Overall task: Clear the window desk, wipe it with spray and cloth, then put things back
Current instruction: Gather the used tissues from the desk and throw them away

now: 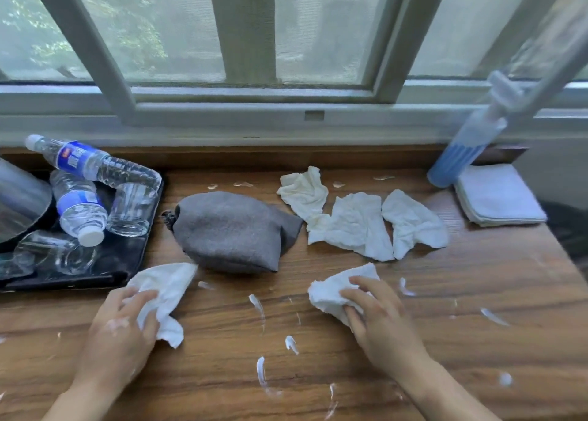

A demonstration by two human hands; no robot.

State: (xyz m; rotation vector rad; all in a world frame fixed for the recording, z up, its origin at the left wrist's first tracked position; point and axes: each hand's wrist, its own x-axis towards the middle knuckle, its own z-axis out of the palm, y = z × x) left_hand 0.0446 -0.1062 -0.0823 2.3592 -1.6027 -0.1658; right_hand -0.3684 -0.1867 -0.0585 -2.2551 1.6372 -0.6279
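**Fingers bunched on two rags as desk wipe gets under way**

Fingers (358,288) of the right hand (381,322) curl over a crumpled white rag (337,288) and press it to the wooden desk (477,293), near its front edge. The left hand (117,328) pinches a second rag (165,288) the same way, its free corner trailing toward the person. Neither hand is slack; each grasps its own cloth.

White foam streaks (261,374) dot the wood between and in front of the hands, so the wiping looks barely begun. To do it well, the rags would likely need flattening under the palms and long overlapping strokes along the grain, gathering foam rather than smearing it.

Clutter remains. A grey pouch (229,229) lies mid-desk just behind the hands, and three more crumpled rags (359,223) sit beside it to the right; both cover wood that needs cleaning and would probably have to be lifted off first. At left, a black tray (127,261) holds two water bottles (79,207) and upturned glasses (132,209), close enough to the left hand that a broad sweep might knock it. At the far right, a blue spray can (458,156), blurred, leans by the window sill, touching a folded cloth (499,194).
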